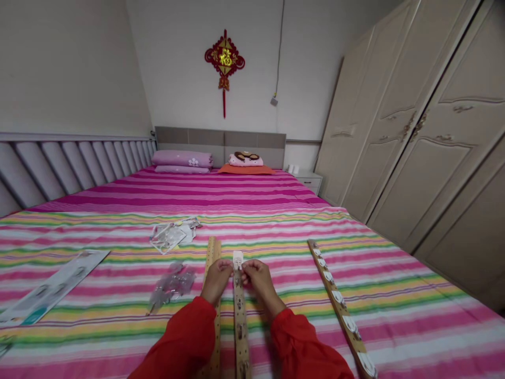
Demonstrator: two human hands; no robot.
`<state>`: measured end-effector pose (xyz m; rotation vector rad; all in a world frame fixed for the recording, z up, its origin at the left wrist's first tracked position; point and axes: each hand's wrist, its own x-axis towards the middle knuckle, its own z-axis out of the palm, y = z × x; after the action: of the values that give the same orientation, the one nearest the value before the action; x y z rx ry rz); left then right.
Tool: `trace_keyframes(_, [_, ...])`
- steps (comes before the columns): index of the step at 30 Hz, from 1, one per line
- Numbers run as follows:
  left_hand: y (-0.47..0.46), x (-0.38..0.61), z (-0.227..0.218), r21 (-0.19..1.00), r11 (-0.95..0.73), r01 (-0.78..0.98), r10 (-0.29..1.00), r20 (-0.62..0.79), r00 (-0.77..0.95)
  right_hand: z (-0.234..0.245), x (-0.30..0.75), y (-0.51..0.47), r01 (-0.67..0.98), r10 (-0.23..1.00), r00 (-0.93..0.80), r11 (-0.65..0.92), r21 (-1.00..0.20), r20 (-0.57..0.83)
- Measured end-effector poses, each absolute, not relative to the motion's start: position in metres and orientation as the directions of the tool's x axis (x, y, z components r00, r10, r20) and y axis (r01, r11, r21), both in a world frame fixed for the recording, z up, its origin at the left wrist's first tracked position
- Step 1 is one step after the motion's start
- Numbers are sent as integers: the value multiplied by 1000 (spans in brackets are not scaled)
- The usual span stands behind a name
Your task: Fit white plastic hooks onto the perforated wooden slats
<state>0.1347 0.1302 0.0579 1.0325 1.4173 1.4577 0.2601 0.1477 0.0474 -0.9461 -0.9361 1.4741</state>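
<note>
A small white card lies at the far end of a narrow wooden strip, which carries several small metal pieces along its length. My left hand is closed in a pinch at the card's lower left edge. From the other side, my right hand pinches near its lower right edge. Whatever finer part lies between the fingertips is too small to make out. Just left of this strip, partly beneath my left hand and sleeve, runs a second wooden strip with holes.
To the right lies another wooden strip bearing several white pieces. Clear plastic bags, a pile of cards and packets and a long white package lie leftward on the striped bedspread. Pillows sit by the headboard.
</note>
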Motion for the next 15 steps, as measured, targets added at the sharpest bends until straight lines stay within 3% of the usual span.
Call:
trace_keyframes(7, [141, 123, 41, 996, -9, 85, 945, 36, -326, 35, 261, 166, -377, 992, -26, -128, -917, -127])
trace_keyframes(15, [139, 112, 13, 791, -251, 558, 911, 388, -142, 17, 253, 175, -366, 984, -8, -168, -915, -178])
